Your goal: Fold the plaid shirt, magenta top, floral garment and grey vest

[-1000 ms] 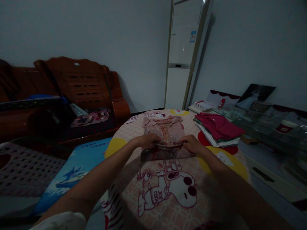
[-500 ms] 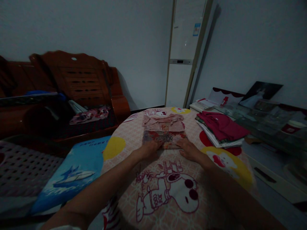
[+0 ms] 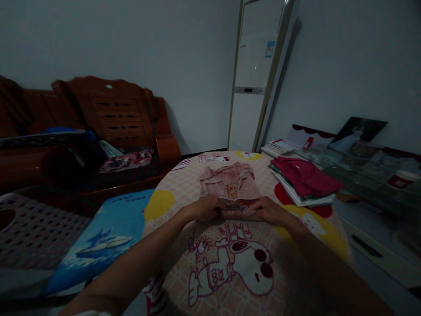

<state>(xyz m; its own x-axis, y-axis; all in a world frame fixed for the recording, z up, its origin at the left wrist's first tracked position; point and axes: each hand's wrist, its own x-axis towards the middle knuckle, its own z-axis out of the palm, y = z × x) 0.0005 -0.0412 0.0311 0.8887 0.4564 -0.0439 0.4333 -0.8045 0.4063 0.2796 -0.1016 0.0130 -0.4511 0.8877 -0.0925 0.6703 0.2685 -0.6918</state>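
A pale pink shirt (image 3: 215, 186) with a flowery print lies partly folded on the table, its far end crumpled. My left hand (image 3: 207, 208) has its fingers closed on the left side of the shirt's near edge. At the right side of that same edge, my right hand (image 3: 270, 211) grips the cloth too. Between the hands runs a narrow dark printed strip with a pink fold along its front. Some fingertips are hidden by the cloth and the hands themselves.
A cartoon-patterned cloth (image 3: 177, 245) covers the round table. To the right lies a clothes stack topped by a dark red garment (image 3: 304, 175), beside a glass shelf unit (image 3: 358, 175). A wooden chair (image 3: 118, 112) and a blue boat-print cover (image 3: 108, 232) are at left.
My hands lay on the printed part before; now they grip the shirt's near edge. That edge is folded up, the printed strip is narrower, and the shirt sits closer to me.
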